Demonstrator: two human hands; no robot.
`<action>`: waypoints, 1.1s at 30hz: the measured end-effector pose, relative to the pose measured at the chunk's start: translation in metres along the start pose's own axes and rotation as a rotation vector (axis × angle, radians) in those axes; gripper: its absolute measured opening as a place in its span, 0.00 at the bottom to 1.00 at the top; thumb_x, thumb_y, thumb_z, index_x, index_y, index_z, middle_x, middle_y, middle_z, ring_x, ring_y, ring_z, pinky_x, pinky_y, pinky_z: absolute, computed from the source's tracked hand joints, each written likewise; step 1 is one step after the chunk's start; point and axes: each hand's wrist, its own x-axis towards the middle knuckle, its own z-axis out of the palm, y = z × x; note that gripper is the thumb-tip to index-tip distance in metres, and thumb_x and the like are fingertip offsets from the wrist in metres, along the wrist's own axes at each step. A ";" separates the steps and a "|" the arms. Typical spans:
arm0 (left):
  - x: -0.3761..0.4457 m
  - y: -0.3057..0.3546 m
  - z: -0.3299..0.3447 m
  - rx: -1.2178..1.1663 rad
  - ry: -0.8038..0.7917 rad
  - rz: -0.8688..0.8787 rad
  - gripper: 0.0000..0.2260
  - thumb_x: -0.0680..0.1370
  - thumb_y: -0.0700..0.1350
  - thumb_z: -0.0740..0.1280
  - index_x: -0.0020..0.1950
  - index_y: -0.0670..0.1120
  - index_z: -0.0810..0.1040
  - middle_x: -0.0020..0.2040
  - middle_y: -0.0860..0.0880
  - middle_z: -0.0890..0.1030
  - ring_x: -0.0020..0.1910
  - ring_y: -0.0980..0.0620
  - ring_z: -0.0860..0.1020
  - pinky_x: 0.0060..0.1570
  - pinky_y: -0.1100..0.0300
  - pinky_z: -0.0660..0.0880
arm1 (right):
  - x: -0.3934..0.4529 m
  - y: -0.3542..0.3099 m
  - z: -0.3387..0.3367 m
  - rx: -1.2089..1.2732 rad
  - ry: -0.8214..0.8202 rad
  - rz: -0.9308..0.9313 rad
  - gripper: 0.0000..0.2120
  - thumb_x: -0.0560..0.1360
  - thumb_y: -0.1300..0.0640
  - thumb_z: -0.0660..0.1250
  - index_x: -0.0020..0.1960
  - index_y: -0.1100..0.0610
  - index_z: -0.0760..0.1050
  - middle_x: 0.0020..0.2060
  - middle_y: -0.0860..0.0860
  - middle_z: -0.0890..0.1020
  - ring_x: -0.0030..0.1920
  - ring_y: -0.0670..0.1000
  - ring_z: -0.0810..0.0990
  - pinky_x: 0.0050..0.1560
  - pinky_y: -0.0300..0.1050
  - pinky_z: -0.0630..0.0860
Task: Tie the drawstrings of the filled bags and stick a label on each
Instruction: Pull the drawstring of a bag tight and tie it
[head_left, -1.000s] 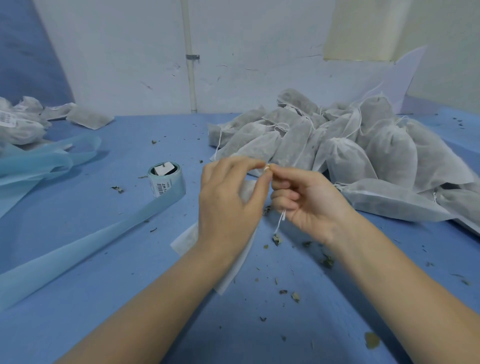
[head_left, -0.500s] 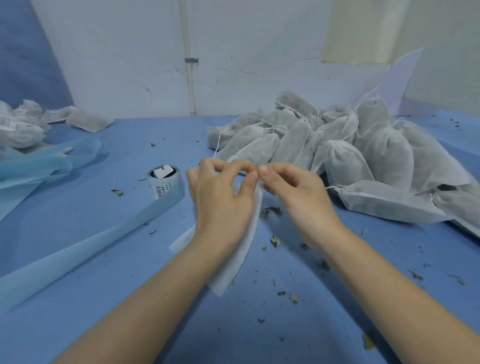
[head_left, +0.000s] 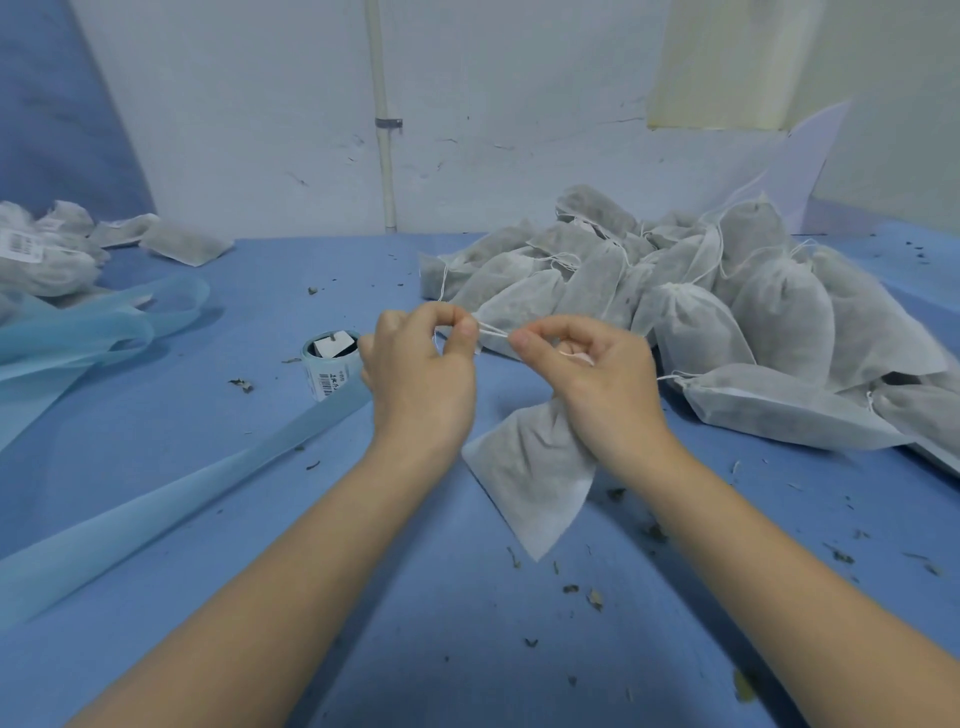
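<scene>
At the far left of the blue table (head_left: 156, 597) lies a small heap of grey labelled bags (head_left: 44, 260); right of it stands the pale blue roll of barcode labels (head_left: 331, 364). The left hand (head_left: 423, 369) and right hand (head_left: 597, 379) each pinch the thin white drawstring (head_left: 493, 332), taut between them, above the white fabric pouch (head_left: 530, 478). The knot looks in progress; next comes a firm pull, then a label. Untied bags (head_left: 727, 312) wait at right.

Two bare forearms are seen from the lower edge, w/ no sleeve in shot on either. The left hand (head_left: 421, 374) and right hand (head_left: 597, 384) are ungloved. Fingernails are kept short & unpainted. No ring, watch or wristband is worn on either wrist.
</scene>
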 end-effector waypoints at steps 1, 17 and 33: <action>0.000 -0.001 0.000 -0.015 -0.023 0.010 0.12 0.79 0.46 0.63 0.38 0.60 0.70 0.43 0.58 0.66 0.61 0.49 0.68 0.56 0.62 0.61 | 0.001 0.001 0.001 0.016 0.031 0.004 0.08 0.72 0.57 0.73 0.37 0.47 0.80 0.25 0.35 0.76 0.30 0.35 0.75 0.38 0.26 0.67; -0.006 -0.017 0.010 -0.724 -0.358 -0.636 0.08 0.76 0.40 0.67 0.53 0.38 0.80 0.42 0.45 0.84 0.35 0.50 0.82 0.27 0.60 0.77 | 0.008 0.014 -0.006 0.323 0.232 0.198 0.08 0.72 0.59 0.71 0.36 0.51 0.81 0.32 0.40 0.80 0.35 0.39 0.77 0.38 0.31 0.72; 0.003 -0.022 -0.001 -0.621 -0.390 -0.438 0.19 0.65 0.51 0.75 0.50 0.40 0.83 0.48 0.44 0.85 0.49 0.46 0.83 0.52 0.54 0.78 | 0.002 0.016 -0.014 -0.205 -0.087 -0.130 0.03 0.72 0.60 0.73 0.42 0.54 0.83 0.46 0.40 0.80 0.51 0.36 0.77 0.57 0.32 0.69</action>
